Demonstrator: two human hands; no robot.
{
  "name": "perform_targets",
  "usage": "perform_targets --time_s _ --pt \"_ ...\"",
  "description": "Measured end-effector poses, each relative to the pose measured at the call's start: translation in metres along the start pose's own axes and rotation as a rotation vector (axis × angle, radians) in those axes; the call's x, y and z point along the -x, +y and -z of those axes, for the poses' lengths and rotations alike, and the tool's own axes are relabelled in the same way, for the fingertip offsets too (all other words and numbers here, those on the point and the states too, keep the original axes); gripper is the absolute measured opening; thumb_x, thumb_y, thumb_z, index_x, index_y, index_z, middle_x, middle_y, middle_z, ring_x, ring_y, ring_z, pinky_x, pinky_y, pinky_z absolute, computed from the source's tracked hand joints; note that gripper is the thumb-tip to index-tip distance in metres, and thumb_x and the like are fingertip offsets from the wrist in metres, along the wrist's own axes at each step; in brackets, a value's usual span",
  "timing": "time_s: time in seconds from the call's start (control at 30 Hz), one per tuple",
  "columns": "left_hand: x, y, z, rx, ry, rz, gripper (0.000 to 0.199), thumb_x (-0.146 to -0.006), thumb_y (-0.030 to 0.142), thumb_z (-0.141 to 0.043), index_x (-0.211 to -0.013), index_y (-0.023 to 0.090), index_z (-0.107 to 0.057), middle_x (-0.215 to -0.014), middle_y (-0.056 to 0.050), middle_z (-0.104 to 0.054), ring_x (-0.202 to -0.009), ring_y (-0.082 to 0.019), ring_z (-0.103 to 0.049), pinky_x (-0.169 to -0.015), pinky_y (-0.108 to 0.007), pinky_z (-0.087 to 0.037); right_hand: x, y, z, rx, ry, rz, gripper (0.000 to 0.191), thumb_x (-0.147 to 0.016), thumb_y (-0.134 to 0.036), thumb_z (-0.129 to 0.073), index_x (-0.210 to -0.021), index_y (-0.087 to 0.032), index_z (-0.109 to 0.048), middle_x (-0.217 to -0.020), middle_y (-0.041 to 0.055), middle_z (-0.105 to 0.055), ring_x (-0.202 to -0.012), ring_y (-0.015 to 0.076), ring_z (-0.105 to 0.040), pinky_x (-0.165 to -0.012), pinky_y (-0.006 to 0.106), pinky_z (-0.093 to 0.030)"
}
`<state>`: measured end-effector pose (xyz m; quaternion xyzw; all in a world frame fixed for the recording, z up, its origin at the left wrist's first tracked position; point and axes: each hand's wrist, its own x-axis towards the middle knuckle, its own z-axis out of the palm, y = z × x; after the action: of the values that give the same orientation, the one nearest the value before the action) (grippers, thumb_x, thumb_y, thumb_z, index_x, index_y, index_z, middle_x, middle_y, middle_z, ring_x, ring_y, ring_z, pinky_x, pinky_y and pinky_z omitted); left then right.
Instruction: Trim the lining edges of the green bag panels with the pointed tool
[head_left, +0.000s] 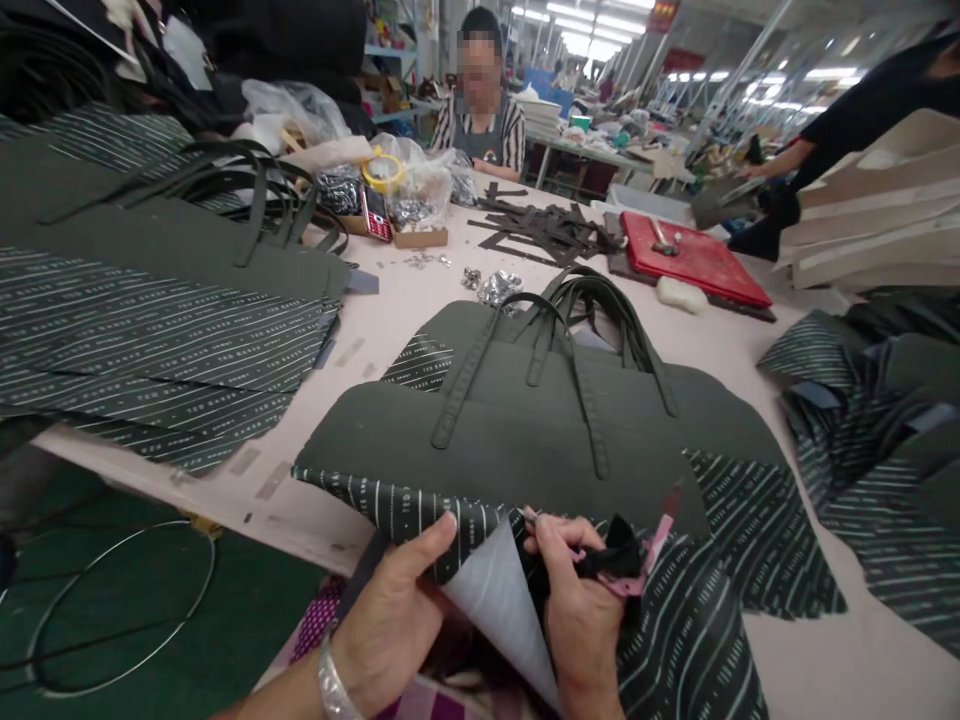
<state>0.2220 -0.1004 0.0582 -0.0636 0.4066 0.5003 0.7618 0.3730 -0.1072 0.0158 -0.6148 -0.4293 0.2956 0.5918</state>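
Note:
A dark green bag panel [517, 440] with strap handles [469, 380] lies in front of me, its striped, lettered fabric [420, 510] hanging over the table's near edge. My left hand [397, 610] grips this fabric, thumb on top and fingers hidden beneath. A pale grey underside [499, 590] shows where the cloth folds between my hands. My right hand [577, 600] is closed, thumb and fingertips pinching at the panel's lower edge, where a small shiny bit shows. Pink-handled scissors [656, 550], partly hidden, sit in that hand beside a black scrap [622, 545].
More striped panels are stacked at left [150, 340] and right [900, 480]. Behind are dark strips [547, 225], a red board [690, 260] with a hammer [664, 240], metal pieces [499, 288] and yellow tape [382, 172]. A person [484, 120] sits across the table.

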Motion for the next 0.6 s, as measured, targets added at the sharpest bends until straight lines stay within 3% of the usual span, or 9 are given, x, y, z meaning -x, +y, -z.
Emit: perform_targets --time_s 0.1,0.2,0.43,0.6 --pt "-0.008 -0.007 -0.019 -0.053 0.035 0.044 0.015 -0.085 0.024 -0.073 -0.082 0.01 -0.076 -0.085 -0.014 -0.079 -0.092 -0.028 -0.074 -0.094 -0.042 -0.058 0.003 0.0 0.0 -0.022 -0.001 0.021 0.028 -0.088 -0.032 -0.071 -0.063 -0.021 -0.063 -0.066 -0.0018 -0.067 -0.072 0.0179 -0.067 -0.078 0.032 -0.051" --pt "-0.016 -0.007 -0.03 -0.136 0.165 0.041 0.02 -0.091 0.021 -0.065 -0.079 0.008 -0.074 -0.081 -0.015 -0.078 -0.087 -0.027 -0.075 -0.087 -0.039 -0.06 0.005 0.003 0.002 -0.058 -0.01 -0.002 0.028 -0.09 -0.029 -0.068 -0.064 -0.021 -0.062 -0.068 -0.0017 -0.067 -0.074 0.0174 -0.068 -0.078 0.031 -0.052" --pt "-0.013 0.004 -0.019 -0.181 0.316 0.001 0.015 -0.091 0.017 -0.063 -0.087 0.009 -0.075 -0.083 -0.012 -0.078 -0.082 -0.025 -0.075 -0.081 -0.038 -0.063 0.002 0.002 0.016 0.014 -0.008 0.078 0.026 -0.09 -0.024 -0.068 -0.065 -0.021 -0.063 -0.07 -0.0013 -0.068 -0.073 0.0155 -0.069 -0.072 0.026 -0.054" --pt "-0.008 0.003 -0.015 -0.163 0.294 -0.012 0.014 -0.09 0.018 -0.066 -0.09 0.009 -0.077 -0.089 -0.011 -0.078 -0.086 -0.024 -0.075 -0.085 -0.035 -0.062 0.0 0.0 0.01 0.093 -0.069 0.05 0.026 -0.092 -0.026 -0.065 -0.066 -0.021 -0.062 -0.071 -0.0023 -0.067 -0.073 0.0127 -0.068 -0.07 0.022 -0.053"
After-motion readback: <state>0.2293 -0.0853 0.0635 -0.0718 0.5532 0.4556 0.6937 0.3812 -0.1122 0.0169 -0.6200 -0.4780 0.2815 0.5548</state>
